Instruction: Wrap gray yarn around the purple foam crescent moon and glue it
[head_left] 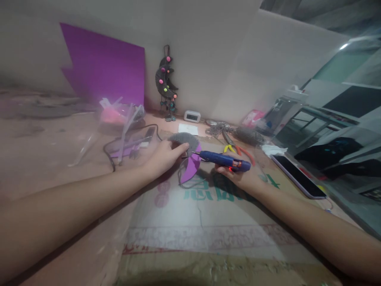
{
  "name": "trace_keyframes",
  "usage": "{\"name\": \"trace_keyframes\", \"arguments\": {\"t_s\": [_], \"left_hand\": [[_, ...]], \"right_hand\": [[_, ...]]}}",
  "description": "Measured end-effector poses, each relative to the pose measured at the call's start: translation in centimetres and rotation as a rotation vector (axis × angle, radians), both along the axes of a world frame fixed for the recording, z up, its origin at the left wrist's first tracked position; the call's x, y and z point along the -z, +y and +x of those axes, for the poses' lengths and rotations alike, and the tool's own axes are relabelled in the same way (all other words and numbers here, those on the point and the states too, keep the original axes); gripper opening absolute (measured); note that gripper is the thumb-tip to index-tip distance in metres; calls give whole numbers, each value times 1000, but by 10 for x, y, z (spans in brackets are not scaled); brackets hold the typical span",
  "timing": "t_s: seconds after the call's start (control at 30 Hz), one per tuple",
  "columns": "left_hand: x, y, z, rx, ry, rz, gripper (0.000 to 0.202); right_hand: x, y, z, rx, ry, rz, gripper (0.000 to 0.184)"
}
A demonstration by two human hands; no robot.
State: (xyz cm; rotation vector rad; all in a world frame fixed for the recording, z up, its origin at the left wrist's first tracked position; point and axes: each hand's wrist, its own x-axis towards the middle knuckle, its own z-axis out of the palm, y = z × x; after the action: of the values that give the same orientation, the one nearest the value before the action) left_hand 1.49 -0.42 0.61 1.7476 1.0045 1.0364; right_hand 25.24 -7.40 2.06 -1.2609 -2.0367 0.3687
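Observation:
My left hand (pixel 166 157) pinches a crescent moon cutout (pixel 191 167). Its upper part is wrapped in grey yarn (pixel 186 139), while the lower tip shows bare purple. A loose strand of yarn hangs around that lower tip. In my right hand (pixel 238 176) is a blue hot glue gun (pixel 222 159) with a small red light on. Its narrow nozzle points left, at the crescent's edge beside my left thumb; whether it touches cannot be told. My right fingers are partly hidden under the glue gun's body.
Printed cardboard (pixel 220 214) covers the worktop. Behind lie pliers (pixel 229 141), tangled grey yarn (pixel 247 135) and a small white clock (pixel 192 116). A finished-looking moon ornament (pixel 165 81) hangs near a purple sheet (pixel 110 65). A phone (pixel 299 176) lies right; clear glue sticks (pixel 126 131) stand left.

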Motion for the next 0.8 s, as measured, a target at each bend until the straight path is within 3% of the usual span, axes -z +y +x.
{"name": "trace_keyframes", "arguments": {"t_s": [0.2, 0.8], "left_hand": [[3, 1, 0, -30, -23, 18, 34], [-1, -3, 0, -32, 34, 36, 38]], "right_hand": [[-3, -3, -4, -82, -3, -103, 21], [-1, 1, -3, -53, -124, -23, 25]]}}
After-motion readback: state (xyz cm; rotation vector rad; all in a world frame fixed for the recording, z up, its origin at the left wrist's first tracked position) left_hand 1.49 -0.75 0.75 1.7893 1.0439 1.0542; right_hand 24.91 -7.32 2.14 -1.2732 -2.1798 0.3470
